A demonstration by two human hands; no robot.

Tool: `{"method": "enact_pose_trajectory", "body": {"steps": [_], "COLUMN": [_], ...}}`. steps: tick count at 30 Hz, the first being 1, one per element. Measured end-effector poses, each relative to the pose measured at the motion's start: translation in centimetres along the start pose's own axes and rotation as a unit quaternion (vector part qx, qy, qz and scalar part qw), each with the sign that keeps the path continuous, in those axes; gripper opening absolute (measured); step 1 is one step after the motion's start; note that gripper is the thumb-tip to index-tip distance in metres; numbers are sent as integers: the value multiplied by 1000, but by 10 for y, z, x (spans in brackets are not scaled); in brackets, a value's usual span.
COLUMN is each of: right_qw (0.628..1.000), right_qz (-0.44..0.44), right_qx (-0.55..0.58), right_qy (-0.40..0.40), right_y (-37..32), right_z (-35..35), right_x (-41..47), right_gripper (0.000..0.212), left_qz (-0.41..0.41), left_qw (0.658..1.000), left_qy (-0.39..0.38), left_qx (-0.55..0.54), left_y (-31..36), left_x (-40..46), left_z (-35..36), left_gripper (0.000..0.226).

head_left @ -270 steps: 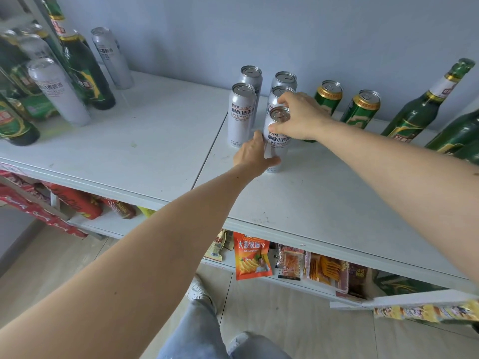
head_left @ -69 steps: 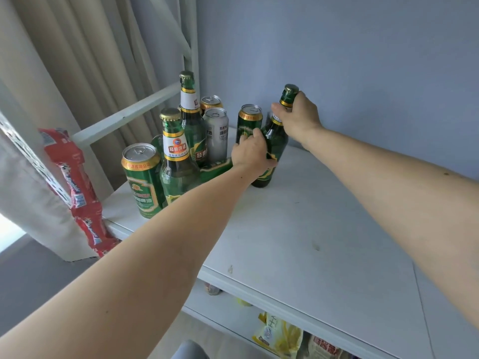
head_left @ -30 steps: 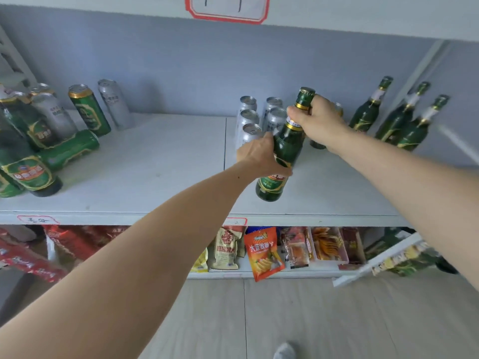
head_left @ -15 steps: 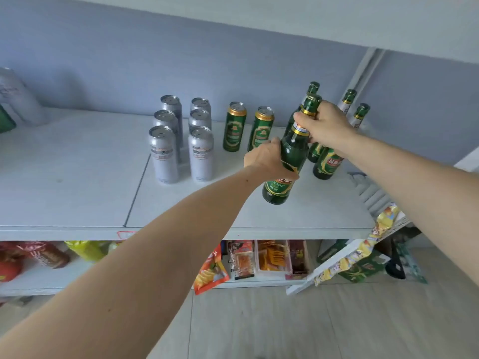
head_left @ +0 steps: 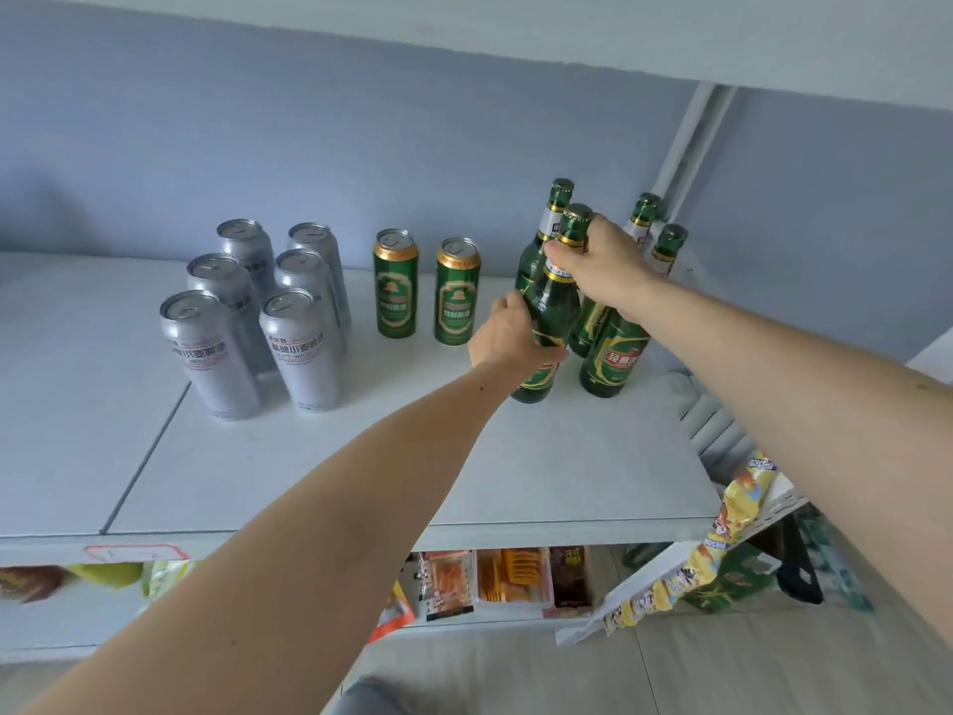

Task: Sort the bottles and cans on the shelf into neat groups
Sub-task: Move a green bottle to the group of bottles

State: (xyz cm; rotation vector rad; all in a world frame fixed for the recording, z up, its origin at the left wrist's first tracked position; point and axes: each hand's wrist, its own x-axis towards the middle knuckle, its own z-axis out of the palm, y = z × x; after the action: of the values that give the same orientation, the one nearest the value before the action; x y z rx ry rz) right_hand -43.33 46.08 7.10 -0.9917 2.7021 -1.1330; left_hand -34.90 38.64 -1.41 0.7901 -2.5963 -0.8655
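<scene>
I hold a green beer bottle (head_left: 554, 301) in both hands at the right of the white shelf (head_left: 515, 456). My right hand (head_left: 601, 265) grips its neck under the cap, and my left hand (head_left: 508, 335) grips its body. Its base is at the shelf surface, just left of three other green bottles (head_left: 616, 353) standing near the right back corner. Two green cans (head_left: 396, 283) stand side by side left of the bottles. Several silver cans (head_left: 301, 348) stand in two rows further left.
The blue wall (head_left: 361, 147) runs behind the shelf, and an upper shelf board (head_left: 515, 38) hangs above. Snack packets (head_left: 515, 575) fill the lower shelf. A loose white strip with hanging snack packs (head_left: 686, 565) leans at the lower right.
The view has swung from the left end of the shelf to the right end. Both hands carried the green bottle rightward and lowered it beside the other bottles.
</scene>
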Motion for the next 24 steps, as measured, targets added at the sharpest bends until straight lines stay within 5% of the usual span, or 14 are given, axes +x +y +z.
{"method": "enact_pose_trajectory", "body": {"steps": [24], "right_qw": [998], "right_qz": [13], "right_qx": [10], "right_qy": [-60], "right_y": [36], "right_z": [2], "right_x": [45], "right_gripper": [35], "left_qz": [-37], "left_qw": [999], "left_qy": [19], "left_qx": [15], "left_y": [10], "left_x": [43], "left_z": [42], "left_gripper": [73]}}
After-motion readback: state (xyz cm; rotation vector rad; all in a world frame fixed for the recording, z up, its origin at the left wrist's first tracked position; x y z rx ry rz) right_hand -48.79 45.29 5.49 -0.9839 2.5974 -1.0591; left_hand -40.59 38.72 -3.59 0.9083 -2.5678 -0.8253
